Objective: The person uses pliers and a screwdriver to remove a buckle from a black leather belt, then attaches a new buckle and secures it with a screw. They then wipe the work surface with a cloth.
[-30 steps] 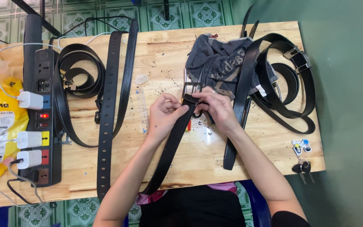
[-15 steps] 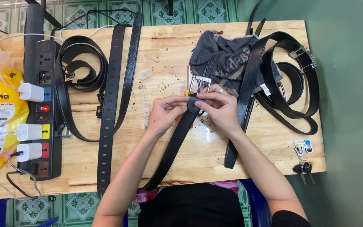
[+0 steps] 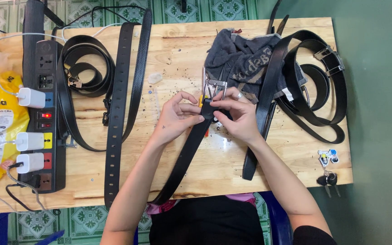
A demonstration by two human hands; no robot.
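Black belt [image 3: 184, 154] end sits nearer the metal buckle [image 3: 215, 87] than before; left hand [image 3: 175, 119] and right hand [image 3: 239, 119] both pinch it. Grey cloth [image 3: 243, 59] at 12 o'clock, other belts [image 3: 123, 104] at 9.

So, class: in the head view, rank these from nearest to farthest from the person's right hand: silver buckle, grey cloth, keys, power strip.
From the right hand:
1. Silver buckle, just above the hand.
2. Grey cloth, farther up the table.
3. Keys, near the lower right corner.
4. Power strip, far left.

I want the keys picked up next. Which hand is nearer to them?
The right hand. The keys lie at the table's right corner, to its right; the left hand is farther, across the belt.
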